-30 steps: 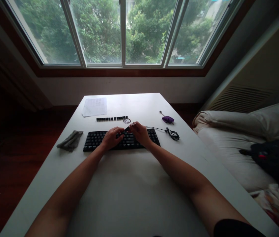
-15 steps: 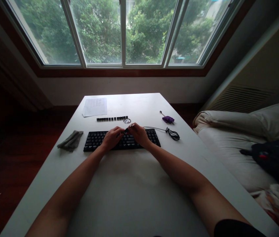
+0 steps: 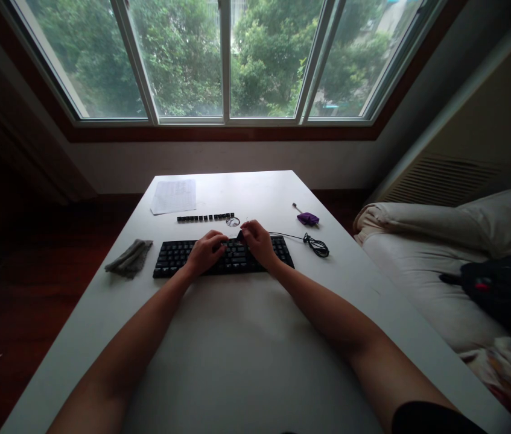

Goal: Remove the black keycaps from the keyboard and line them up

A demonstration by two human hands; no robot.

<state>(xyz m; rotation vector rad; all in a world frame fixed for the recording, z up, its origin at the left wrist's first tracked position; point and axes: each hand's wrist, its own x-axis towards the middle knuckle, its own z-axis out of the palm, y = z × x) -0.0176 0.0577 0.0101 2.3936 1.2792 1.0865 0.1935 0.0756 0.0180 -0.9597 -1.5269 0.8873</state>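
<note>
A black keyboard point(image 3: 235, 260) lies on the white table, partly covered by my hands. My left hand point(image 3: 205, 250) is over its upper middle, fingers bent, with the thumb and forefinger apart and nothing visible between them. Just to the right, my right hand point(image 3: 259, 243) is closed in a pinch above the back row. A small black keycap point(image 3: 239, 236) shows at its fingertips. Thin wire loops poke up behind those fingers, too fine to name surely. Behind the keyboard, several loose black keycaps point(image 3: 205, 217) stand in a row beside a small round object point(image 3: 232, 222) with a dark rim.
A grey cloth point(image 3: 129, 258) lies left of the keyboard, and a printed sheet point(image 3: 174, 196) at the far left. To the right are a coiled black cable point(image 3: 316, 245) and a purple item point(image 3: 308, 219) with a thin stick. A pale sofa point(image 3: 409, 271) stands beyond the table's right edge.
My right hand has moved slightly right and up, away from the left, with the small black keycap at its fingertips. My left thumb and forefinger have come away from it.
</note>
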